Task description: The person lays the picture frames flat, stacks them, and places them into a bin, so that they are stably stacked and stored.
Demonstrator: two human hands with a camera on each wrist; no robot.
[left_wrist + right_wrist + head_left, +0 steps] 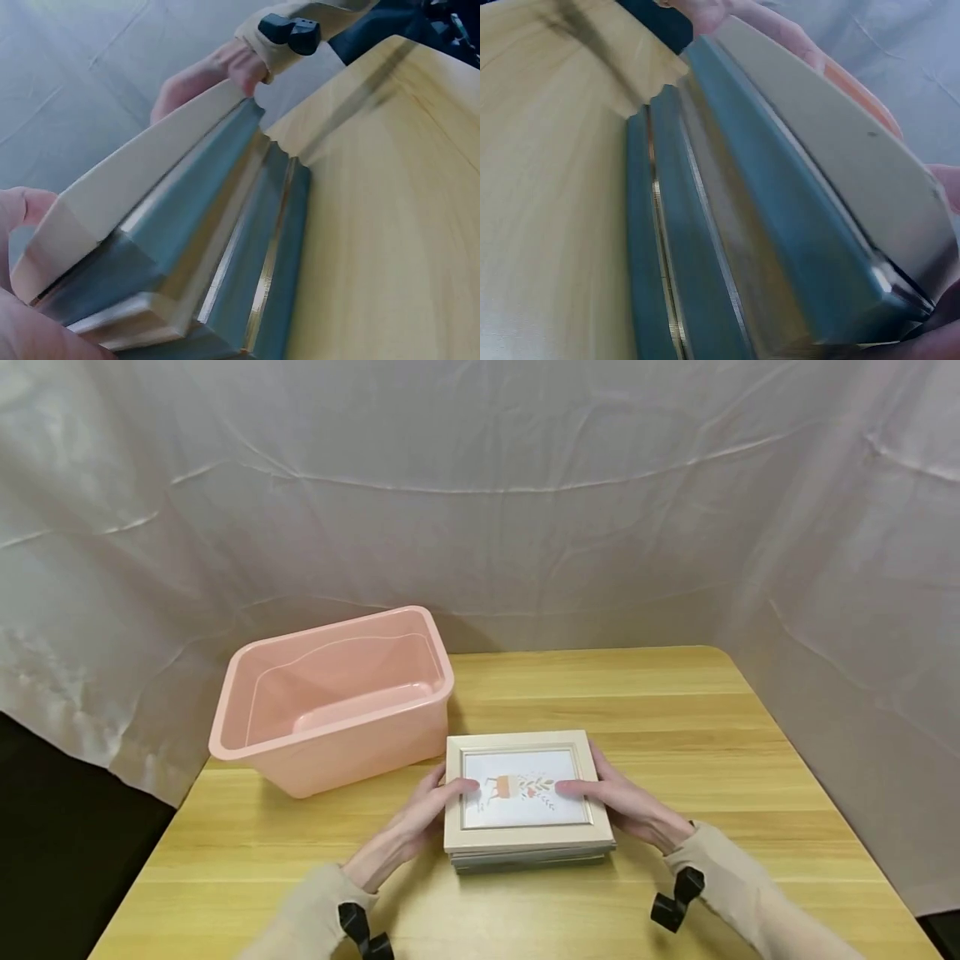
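Observation:
A stack of picture frames lies at the middle of the table in the head view. On top is a cream frame around a white print with an orange animal and leafy sprigs. My left hand holds the stack's left side, its thumb over the picture. From the right side my right hand grips it likewise, thumb on the picture. Both wrist views show blue-grey frames and a beige frame layered below the cream one. The fingertips by the stack's sides are partly hidden.
A pink plastic bin stands at the back left, behind my left hand, with nothing visible inside. The wooden table ends at a rounded far right corner. Pale cloth hangs behind and beside it.

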